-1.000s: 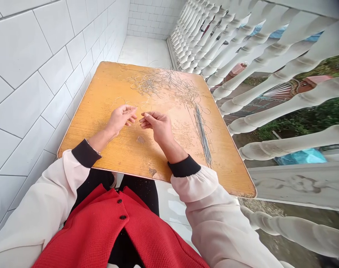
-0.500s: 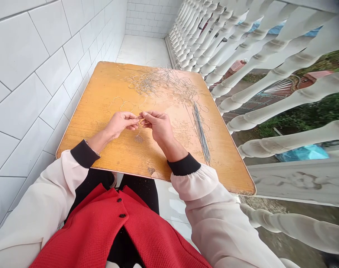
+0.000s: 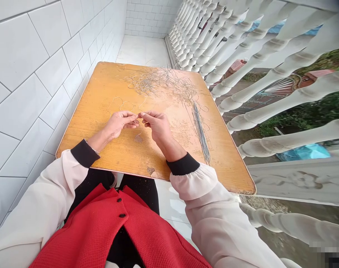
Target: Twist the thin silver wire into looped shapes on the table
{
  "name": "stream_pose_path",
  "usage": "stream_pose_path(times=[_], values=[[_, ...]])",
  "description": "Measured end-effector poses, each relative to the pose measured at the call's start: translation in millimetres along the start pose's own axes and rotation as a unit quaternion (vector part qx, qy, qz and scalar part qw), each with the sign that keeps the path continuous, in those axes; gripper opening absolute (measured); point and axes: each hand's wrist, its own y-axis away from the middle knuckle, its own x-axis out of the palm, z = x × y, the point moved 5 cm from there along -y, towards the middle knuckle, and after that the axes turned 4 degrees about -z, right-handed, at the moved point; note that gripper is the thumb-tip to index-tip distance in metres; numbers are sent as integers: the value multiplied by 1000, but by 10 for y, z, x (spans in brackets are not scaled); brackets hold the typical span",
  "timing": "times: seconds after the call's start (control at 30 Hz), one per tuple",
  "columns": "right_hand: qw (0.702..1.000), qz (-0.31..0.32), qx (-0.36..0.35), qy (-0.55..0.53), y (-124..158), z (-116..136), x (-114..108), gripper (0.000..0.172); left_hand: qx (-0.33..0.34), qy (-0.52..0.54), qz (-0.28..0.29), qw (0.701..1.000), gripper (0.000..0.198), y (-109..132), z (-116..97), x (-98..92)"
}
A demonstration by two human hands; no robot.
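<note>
Two hands angled inward over the wooden table (image 3: pixel 83 136), the left hand (image 3: pixel 118 124) and right hand (image 3: pixel 156 125) narrowly pinched, fingertips closer than a second earlier, any held wire too fine to tell; tangled wire (image 3: pixel 161 82) lay beyond them.

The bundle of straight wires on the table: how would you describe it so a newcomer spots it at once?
On the worn orange wooden tabletop, look along the side nearest the white balustrade. A slim bundle of straight grey metal wires lies there, to the right of the person's right hand. Unlike the tangled heap of curled wire at the far end, its strands run nearly parallel.
</note>
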Motion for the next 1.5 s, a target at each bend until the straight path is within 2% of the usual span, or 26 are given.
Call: stream_pose_path(times=[0.13,0.27,0.4,0.47,0.57,0.67,0.73,0.8,0.87,1.0,1.2,1.3,1.5], values=[[999,15,-20,37,-25,30,-12,30,11,-34,-16,999,14,12,-28,4],[995,8,-59,85,-40,82,-76,35,31,-25,-51,998,13,6,-61,-34],[980,64,-85,171,-20,86,-32,41,33,6,-77,996,11,-7,-72,-83],[978,104,-66,167,6,51,24,41,35,19,-88,995,11,-6,-77,-98],[984,154,11,85,57,-32,108,38,44,27,-114,992,12,-2,-94,-124],[982,171,85,5,97,-112,165,33,58,27,-148,987,13,-6,-119,-164],[982,165,94,-12,105,-149,187,28,68,23,-168,983,14,-11,-137,-192],[987,146,67,13,103,-169,195,21,75,20,-183,980,15,-15,-152,-215],[990,117,5,78,102,-160,188,15,79,19,-191,978,15,-15,-166,-230],[960,92,-128,231,128,-84,185,23,91,16,-198,976,16,-2,-201,-246],[930,73,-193,305,64,-13,80,27,92,-26,-188,978,15,11,-225,-224],[903,71,-238,350,58,17,59,26,103,-22,-188,976,17,8,-238,-229],[821,143,-297,467,96,33,88,36,109,8,-188,976,21,-11,-243,-264]])
